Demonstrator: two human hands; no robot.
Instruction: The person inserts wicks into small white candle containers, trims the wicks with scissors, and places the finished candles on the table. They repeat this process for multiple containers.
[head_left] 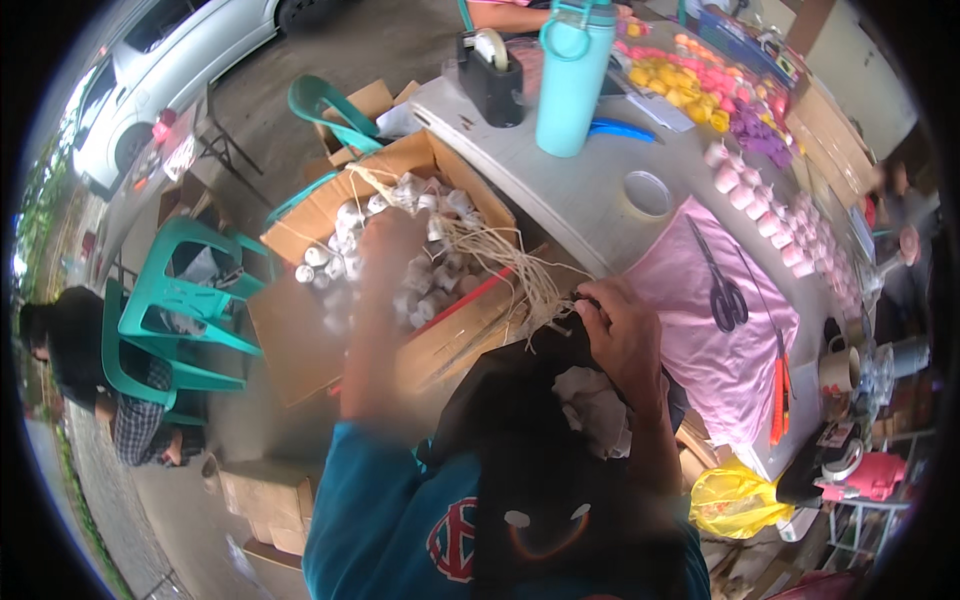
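A bundle of pale cords stretches from the open cardboard box toward my lap. My right hand pinches the near ends of these cords, just above the black cloth over my lap. My left hand is held over the box; motion smears its fingers, so what they hold cannot be made out. Beneath and around it lie many small white rolled pieces with cords among them. A crumpled whitish piece rests on the black cloth beside my right wrist.
The grey table carries a teal bottle, tape dispenser, tape roll, pink cloth, scissors, orange-handled tool and rows of pink pieces. Green chairs stand left, near a seated person.
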